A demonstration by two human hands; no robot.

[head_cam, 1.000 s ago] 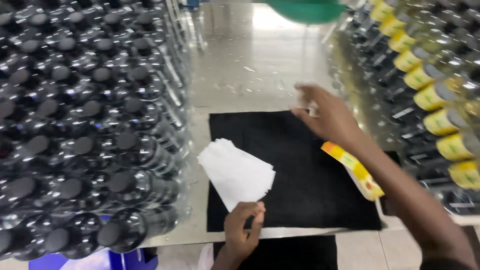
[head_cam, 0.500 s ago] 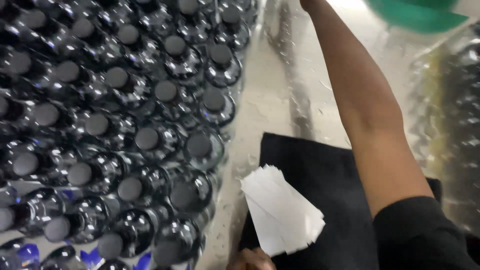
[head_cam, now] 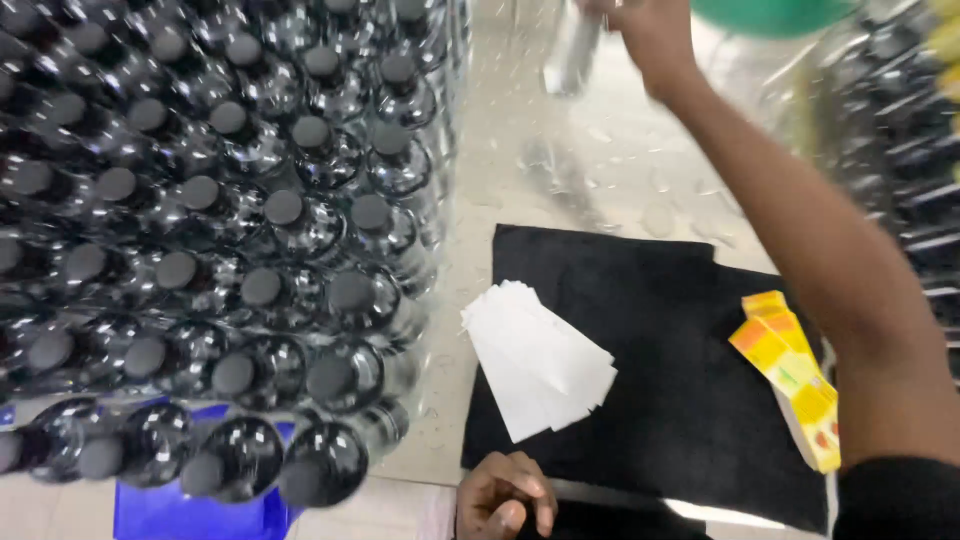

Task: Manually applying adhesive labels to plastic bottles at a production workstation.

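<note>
My right hand (head_cam: 650,35) is stretched far over the table to the top edge of the view, closed around the top of a blurred clear bottle (head_cam: 573,55). My left hand (head_cam: 505,495) rests at the near table edge with its fingers curled and nothing in them, just below a fanned stack of white paper slips (head_cam: 540,360). The slips lie on the left part of a black cloth (head_cam: 670,400). A stack of yellow and orange labels (head_cam: 790,385) lies on the cloth's right side, beside my right forearm.
Many clear bottles with black caps (head_cam: 220,230) stand packed together on the left. More bottles with yellow labels (head_cam: 900,110) line the right side. A green object (head_cam: 775,15) sits at the top. The wet metal tabletop (head_cam: 570,170) runs between them. Something blue (head_cam: 170,510) lies below the bottles.
My right arm reached from the cloth to the far end of the table and now grips a clear bottle. My left hand has come off the white slips. The view shifted.
</note>
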